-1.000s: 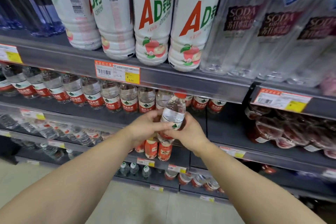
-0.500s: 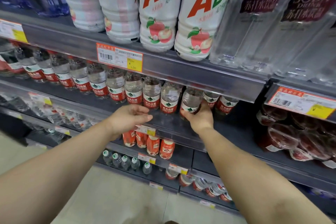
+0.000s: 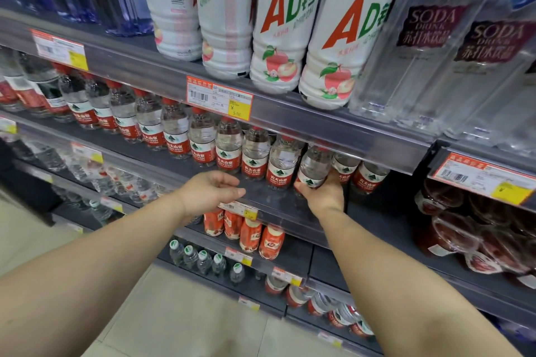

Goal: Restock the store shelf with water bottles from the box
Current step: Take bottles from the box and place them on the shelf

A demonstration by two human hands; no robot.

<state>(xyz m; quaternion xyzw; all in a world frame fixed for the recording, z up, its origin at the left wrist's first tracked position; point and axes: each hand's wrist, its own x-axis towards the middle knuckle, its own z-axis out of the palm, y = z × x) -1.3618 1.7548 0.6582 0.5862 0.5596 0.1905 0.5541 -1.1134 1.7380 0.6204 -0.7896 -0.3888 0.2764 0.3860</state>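
Observation:
A clear water bottle (image 3: 313,166) with a red and white label stands at the right end of the front row on the grey shelf (image 3: 278,203). My right hand (image 3: 323,193) wraps around its base. My left hand (image 3: 211,190) hovers palm-down just in front of the shelf edge, holding nothing, fingers loosely curled. A long row of matching red-capped water bottles (image 3: 227,148) runs leftward along the same shelf. The box is out of view.
The shelf above carries large white AD milk-drink bottles (image 3: 285,26) and clear soda bottles (image 3: 429,43), with an orange price tag (image 3: 219,97) on its rail. Lower shelves hold orange bottles (image 3: 249,233) and small green-capped bottles (image 3: 203,261). Red packaged goods (image 3: 475,229) sit right.
The bottle I held with both hands in front of the shelf now stands in the row. My left hand has let go and drawn back; my right hand stays on it.

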